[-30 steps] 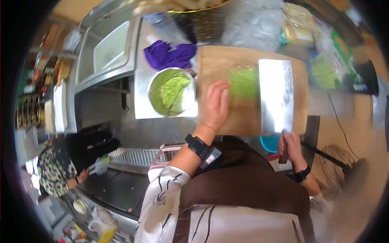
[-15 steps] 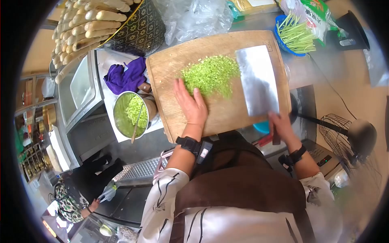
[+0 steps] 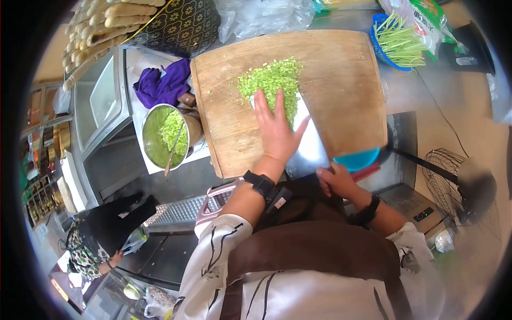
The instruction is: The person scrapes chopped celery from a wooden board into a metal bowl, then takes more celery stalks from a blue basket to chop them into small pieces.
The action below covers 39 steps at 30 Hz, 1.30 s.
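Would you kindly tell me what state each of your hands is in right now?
Left hand: open, fingers spread at the chopped greens.
Right hand: closed, holding the cleaver.

Left hand [image 3: 278,128] and right hand [image 3: 340,182] bare. White top [image 3: 306,296], slightly shiny, thin black curving lines. Left sleeve [image 3: 218,250] and right sleeve [image 3: 418,256] same white, ending on the forearms, dark brushy patches on both. Brown apron [image 3: 314,248] over the front, wide rounded panel, brown bands down each side. Left wrist: black strap with boxy black device [image 3: 260,184], small pale label [image 3: 280,202] beside it. Right wrist: black band [image 3: 369,209], detail blurred.
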Motion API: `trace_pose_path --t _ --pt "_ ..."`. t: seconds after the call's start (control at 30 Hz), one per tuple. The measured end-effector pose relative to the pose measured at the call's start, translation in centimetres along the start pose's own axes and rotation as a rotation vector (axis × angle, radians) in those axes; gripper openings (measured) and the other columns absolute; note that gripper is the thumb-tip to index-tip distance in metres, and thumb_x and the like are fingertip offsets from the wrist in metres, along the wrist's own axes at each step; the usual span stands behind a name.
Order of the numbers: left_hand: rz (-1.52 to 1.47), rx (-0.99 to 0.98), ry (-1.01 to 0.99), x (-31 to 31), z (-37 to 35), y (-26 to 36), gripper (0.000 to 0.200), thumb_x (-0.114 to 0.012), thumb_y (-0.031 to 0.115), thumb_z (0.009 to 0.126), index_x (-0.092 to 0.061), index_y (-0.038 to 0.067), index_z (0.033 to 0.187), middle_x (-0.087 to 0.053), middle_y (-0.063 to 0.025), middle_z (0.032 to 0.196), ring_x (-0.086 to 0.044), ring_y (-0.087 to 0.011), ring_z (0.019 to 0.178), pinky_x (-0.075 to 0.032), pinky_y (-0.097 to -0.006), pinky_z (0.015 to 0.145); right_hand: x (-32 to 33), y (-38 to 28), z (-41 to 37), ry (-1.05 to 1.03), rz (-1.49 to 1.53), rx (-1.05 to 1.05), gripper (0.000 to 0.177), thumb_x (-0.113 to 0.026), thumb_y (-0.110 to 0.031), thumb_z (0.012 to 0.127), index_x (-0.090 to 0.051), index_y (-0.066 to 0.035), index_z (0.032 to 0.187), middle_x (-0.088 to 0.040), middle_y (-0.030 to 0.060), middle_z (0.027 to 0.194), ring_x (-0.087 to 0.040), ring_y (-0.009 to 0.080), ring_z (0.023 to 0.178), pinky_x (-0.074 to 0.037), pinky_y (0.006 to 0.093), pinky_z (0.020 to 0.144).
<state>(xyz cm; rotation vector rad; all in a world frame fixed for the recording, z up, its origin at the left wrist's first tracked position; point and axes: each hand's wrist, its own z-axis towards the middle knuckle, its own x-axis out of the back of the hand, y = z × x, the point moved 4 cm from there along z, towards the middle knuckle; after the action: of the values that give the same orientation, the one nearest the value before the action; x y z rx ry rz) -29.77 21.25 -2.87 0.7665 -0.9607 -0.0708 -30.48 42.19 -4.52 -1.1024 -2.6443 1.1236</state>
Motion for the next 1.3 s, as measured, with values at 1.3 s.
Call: trace_pose_path --t 1.3 --pt "0.347 0.43 0.304 20.0 0.4 -15.7 0.068 -0.071 0.033 0.085 -0.044 -0.003 0.136 -0.04 -0.0313 0.136 -0.037 -0.0465 0.128 -0.03 -0.0516 0.107 -16.3 -15.6 -0.9 -0.423 -0.317 -0.455 0.029 -0.055 -0.027 0.099 -0.047 -0.005 0.083 -0.048 0.0016 0.063 -0.046 0.0112 0.051 -0.041 0.0279 0.043"
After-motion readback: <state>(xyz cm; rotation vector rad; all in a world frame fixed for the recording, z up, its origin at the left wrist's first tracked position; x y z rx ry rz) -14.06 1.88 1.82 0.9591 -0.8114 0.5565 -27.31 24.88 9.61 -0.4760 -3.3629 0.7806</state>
